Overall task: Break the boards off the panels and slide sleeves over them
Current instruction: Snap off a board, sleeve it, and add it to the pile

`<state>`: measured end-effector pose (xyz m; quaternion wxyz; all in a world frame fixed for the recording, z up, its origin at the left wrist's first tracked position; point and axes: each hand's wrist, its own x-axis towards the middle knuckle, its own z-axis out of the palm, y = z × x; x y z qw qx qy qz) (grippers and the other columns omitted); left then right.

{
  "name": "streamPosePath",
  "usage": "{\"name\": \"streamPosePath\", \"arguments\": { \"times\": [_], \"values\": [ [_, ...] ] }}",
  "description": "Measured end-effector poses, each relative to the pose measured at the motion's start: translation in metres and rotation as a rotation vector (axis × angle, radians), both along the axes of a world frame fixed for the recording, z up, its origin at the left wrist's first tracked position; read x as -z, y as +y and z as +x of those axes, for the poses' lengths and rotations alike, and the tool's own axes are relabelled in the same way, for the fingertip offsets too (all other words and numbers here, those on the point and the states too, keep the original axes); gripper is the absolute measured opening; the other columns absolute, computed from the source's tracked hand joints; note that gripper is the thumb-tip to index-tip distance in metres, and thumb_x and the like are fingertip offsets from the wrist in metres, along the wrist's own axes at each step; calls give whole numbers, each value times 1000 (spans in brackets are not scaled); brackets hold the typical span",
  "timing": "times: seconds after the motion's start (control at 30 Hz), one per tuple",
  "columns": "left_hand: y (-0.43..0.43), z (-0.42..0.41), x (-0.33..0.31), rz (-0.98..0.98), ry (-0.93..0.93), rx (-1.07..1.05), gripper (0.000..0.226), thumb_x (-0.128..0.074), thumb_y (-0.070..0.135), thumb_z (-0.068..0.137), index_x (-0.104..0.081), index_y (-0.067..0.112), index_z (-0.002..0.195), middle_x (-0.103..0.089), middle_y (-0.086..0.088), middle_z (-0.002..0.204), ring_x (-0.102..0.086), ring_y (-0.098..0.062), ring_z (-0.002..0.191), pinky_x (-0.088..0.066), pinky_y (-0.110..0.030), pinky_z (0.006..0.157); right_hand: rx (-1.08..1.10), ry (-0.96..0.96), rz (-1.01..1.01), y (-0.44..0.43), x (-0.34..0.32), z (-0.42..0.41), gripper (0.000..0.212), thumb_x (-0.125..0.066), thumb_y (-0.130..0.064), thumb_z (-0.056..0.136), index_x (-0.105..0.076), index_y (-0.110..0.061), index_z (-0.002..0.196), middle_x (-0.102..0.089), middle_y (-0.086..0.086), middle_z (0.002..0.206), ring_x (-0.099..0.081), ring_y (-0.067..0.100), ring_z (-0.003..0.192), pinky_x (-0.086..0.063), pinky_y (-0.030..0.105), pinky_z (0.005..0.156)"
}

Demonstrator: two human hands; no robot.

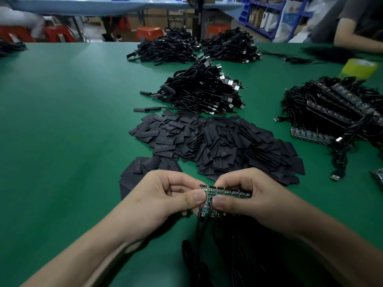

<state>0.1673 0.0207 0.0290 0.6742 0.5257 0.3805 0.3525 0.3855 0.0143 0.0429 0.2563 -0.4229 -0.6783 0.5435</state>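
Observation:
A small green circuit-board panel (230, 193) is held just above the green table near its front edge. My left hand (165, 197) pinches the panel's leftmost board between thumb and fingers. My right hand (252, 195) pinches the rest of the panel right beside it, thumbs nearly touching. Black cables (199, 235) hang down from the boards toward me. Just beyond my hands lies a wide heap of flat black sleeves (217, 143).
A bundle of finished black USB cables (203, 90) lies behind the sleeves, with more cable heaps (172, 48) farther back. A stack of panels with cables (335, 108) sits at right, near a yellow tape roll (359, 68). Another person's arm (356, 38) rests at far right.

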Motion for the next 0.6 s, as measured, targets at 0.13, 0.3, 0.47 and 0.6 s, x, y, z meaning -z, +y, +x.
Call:
{"name": "streamPosePath", "arguments": {
  "times": [0.13, 0.3, 0.47, 0.6],
  "values": [
    [0, 0, 2, -23, -30, -44, 14, -83, 15, 73, -81, 11, 86, -72, -6, 71, -61, -6, 58, -47, -14, 55, 46, -25, 19, 0, 0, 0, 11, -73, -34, 88, -76, -25, 83, -70, -8, 76, -61, 1, 71, -47, 14, 69],
    [0, -5, -3, 249, 12, -207, 24, -91, 24, 63, -81, 20, 85, -77, -4, 77, -69, -6, 66, -51, -14, 62, 235, -335, 422, -9, -3, -2, 32, -67, -61, 85, -75, -36, 104, -70, -23, 98, -65, 0, 97, -47, 13, 81],
    [3, -5, 0, 578, 155, -310, 14, -77, 37, 73, -79, 30, 85, -70, 3, 98, -65, -15, 94, -48, -36, 80, 248, -202, 506, -17, -1, -31, 24, -66, -47, 90, -77, -26, 94, -72, -14, 91, -66, 7, 94, -49, 25, 82],
    [14, -26, 2, 714, 570, -471, 20, -61, 43, 92, -74, 33, 104, -69, 12, 99, -64, -10, 95, -51, -28, 83, 226, 175, 217, -19, -8, -31, 20, -60, -33, 97, -72, -22, 85, -79, -4, 87, -73, 25, 79, -57, 35, 70]
  ]
}}
